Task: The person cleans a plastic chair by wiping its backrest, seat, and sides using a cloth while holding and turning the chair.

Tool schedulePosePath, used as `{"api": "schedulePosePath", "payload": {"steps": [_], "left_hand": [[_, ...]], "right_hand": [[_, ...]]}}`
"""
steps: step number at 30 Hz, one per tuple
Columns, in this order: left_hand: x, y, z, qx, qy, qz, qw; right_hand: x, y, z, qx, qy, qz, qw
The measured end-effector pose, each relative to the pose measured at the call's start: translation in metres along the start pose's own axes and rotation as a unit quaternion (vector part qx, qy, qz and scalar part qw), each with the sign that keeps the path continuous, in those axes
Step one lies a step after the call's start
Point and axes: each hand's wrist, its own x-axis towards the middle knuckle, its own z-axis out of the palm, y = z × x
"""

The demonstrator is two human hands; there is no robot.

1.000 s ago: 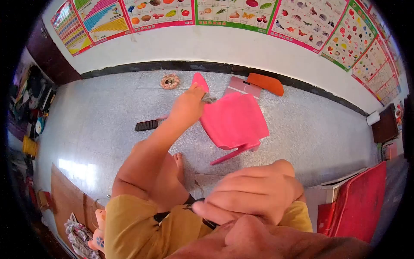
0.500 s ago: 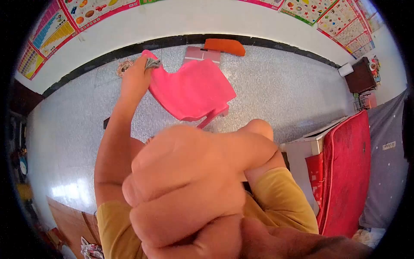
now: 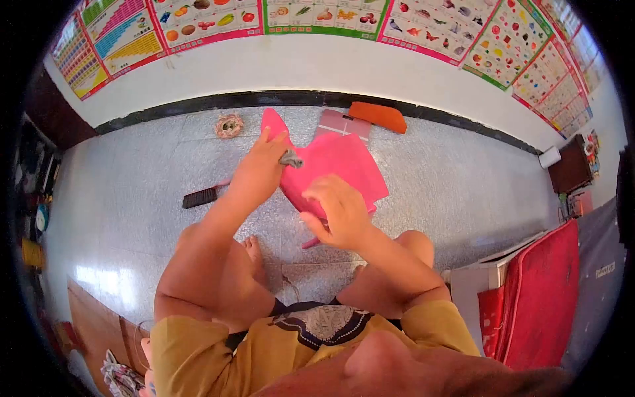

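Observation:
A small pink plastic chair [image 3: 340, 159] stands tipped on the floor in front of me, its surface turned up toward the camera. My left hand [image 3: 263, 162] is at the chair's left edge, closed on a crumpled grey cloth [image 3: 291, 159] that lies against the pink plastic. Over the chair's lower edge is my right hand [image 3: 340, 215], its fingers bent and its thumb apart, with nothing in it. I cannot tell if it touches the chair.
A black-bristled brush [image 3: 200, 197] lies left of the chair. Farther back are a woven ring [image 3: 229, 126], a pinkish flat box [image 3: 324, 123] and an orange piece [image 3: 378, 116] by the wall. A red cushion [image 3: 542, 298] leans on the right.
My right hand, a fist close to the camera before, has dropped to the chair and its fingers have parted. The left hand stays on the cloth at the chair. The view has tilted upward.

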Motion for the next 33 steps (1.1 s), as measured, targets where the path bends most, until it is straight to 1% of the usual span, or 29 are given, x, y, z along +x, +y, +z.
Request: {"api": "schedulePosePath", "payload": {"steps": [2, 5, 6, 8, 10, 11, 13, 16, 19, 22, 25, 26, 28, 31, 33], "left_hand": [[0.008, -0.013, 0.002, -0.036, 0.03, -0.057, 0.997], [0.026, -0.055, 0.021, -0.061, 0.061, -0.126, 0.988], [0.031, -0.068, 0.025, -0.063, 0.071, -0.149, 0.984], [0.043, -0.068, 0.012, -0.108, 0.053, -0.209, 0.97], [0.042, -0.067, 0.007, -0.107, 0.032, -0.214, 0.97], [0.041, -0.066, 0.006, -0.08, 0.02, -0.188, 0.979], [0.041, -0.057, 0.0, -0.037, 0.016, -0.157, 0.987], [0.03, -0.028, -0.001, -0.002, 0.031, -0.144, 0.989], [0.015, 0.004, -0.016, -0.024, -0.038, -0.205, 0.978], [-0.013, 0.023, -0.006, 0.086, -0.005, -0.073, 0.994], [-0.021, 0.04, -0.006, 0.135, -0.027, -0.026, 0.99], [-0.02, 0.037, -0.005, 0.118, -0.013, -0.029, 0.993], [-0.016, 0.026, 0.0, 0.084, 0.012, -0.038, 0.996], [0.004, 0.004, 0.004, 0.004, 0.003, -0.192, 0.981], [0.018, -0.016, 0.006, 0.021, 0.01, -0.208, 0.978]], "right_hand": [[-0.005, 0.003, 0.01, -0.021, -0.036, 0.04, 0.998], [-0.021, 0.01, 0.03, 0.058, -0.097, 0.087, 0.99], [-0.025, 0.013, 0.034, 0.066, -0.083, 0.096, 0.99], [-0.029, 0.017, 0.042, 0.084, -0.059, 0.114, 0.988], [-0.031, 0.021, 0.042, 0.071, -0.077, 0.121, 0.987], [-0.03, 0.024, 0.042, 0.067, -0.087, 0.119, 0.987], [-0.028, 0.025, 0.042, 0.064, -0.086, 0.099, 0.989], [-0.029, 0.024, 0.041, 0.057, -0.079, 0.091, 0.991], [-0.03, 0.027, 0.043, 0.051, -0.073, 0.082, 0.993], [-0.033, 0.029, 0.045, 0.046, -0.067, 0.082, 0.993], [-0.039, 0.03, 0.048, 0.047, -0.083, 0.107, 0.99], [-0.04, 0.03, 0.048, 0.049, -0.093, 0.119, 0.987], [-0.034, 0.029, 0.044, 0.049, -0.089, 0.098, 0.99], [-0.027, 0.027, 0.033, 0.077, -0.107, 0.094, 0.987], [-0.023, 0.031, 0.027, 0.106, -0.122, 0.092, 0.983]]}}
